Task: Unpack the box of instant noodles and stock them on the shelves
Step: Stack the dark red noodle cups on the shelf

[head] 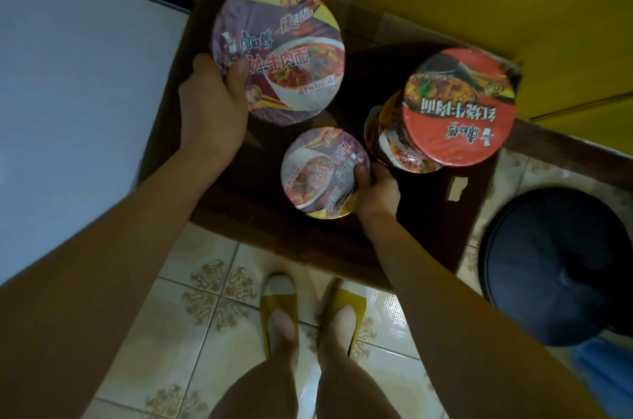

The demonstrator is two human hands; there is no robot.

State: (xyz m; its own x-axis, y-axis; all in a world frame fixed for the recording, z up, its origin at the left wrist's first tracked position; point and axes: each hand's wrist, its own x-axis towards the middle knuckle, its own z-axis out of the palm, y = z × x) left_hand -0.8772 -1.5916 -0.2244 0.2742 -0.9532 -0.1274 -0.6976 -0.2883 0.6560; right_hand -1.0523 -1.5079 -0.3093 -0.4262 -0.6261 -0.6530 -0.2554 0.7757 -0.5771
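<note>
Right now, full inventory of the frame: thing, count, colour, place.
purple-lid bowl: 1, purple, over box, upper left
second purple-lid bowl: 1, purple, over box, centre
red-lid bowl: 1, red, box's right side
tilted bowl: 1, orange-red, partly behind red-lid bowl
cardboard box: 1, brown, on floor
round dark object: 1, navy, right
floor tiles: many, cream-gold, underfoot
slippers: 2, yellow, on feet
left hand: 1, grips purple-lid bowl
right hand: 1, grips second purple-lid bowl

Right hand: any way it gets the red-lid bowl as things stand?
Probably not yet. The right hand grips the small purple-lid cup. The red-lid bowl sits close beside it in the open box, nothing between, so the path looks free once the hand empties.
</note>
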